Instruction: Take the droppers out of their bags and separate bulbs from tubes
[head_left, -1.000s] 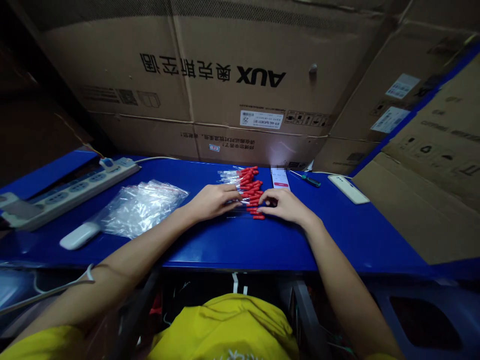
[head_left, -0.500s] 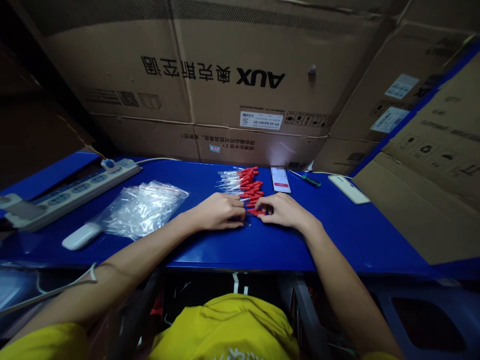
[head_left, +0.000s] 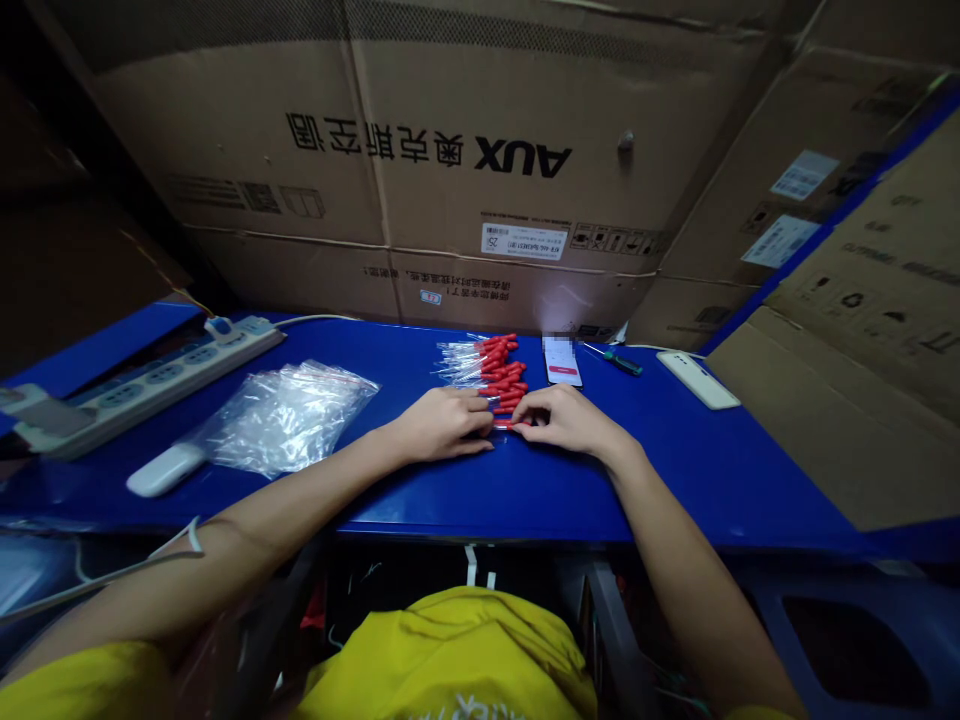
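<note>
A pile of small red-capped clear tubes [head_left: 495, 365] lies on the blue table [head_left: 465, 480] in front of me. My left hand [head_left: 442, 425] rests palm down at the near edge of the pile, its fingers curled over some tubes. My right hand [head_left: 566, 418] is just to the right, fingers bent and pinching at the red ends of the nearest tubes. The two hands almost meet. What sits under the fingers is hidden.
A heap of clear plastic bags [head_left: 289, 415] and a white oblong device [head_left: 163, 470] lie to the left, beside a power strip [head_left: 142, 380]. A phone [head_left: 562, 360], a green-handled screwdriver [head_left: 619, 360] and a white remote [head_left: 697, 378] lie behind. Cardboard boxes [head_left: 480, 160] wall in the table.
Both hands drew a little toward me and closer together at the near end of the tube pile. The loose red tubes near the right hand are now under the fingers.
</note>
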